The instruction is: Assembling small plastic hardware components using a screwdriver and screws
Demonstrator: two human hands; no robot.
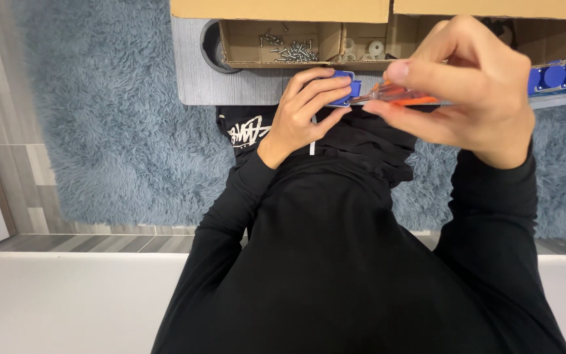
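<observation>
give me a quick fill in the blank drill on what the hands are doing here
1. The left hand grips a small part coloured ____.
2. The right hand holds a screwdriver with an ____ handle.
3. The loose screws lie in a ____ box.
4. The floor is covered by a fluffy ____.

Missing words: blue; orange; cardboard; rug

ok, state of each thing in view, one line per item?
left hand: gripping the blue plastic part
right hand: holding the orange-handled screwdriver, tip at the part
cardboard box: open, loose screws inside
blue parts: lined up at right
</observation>
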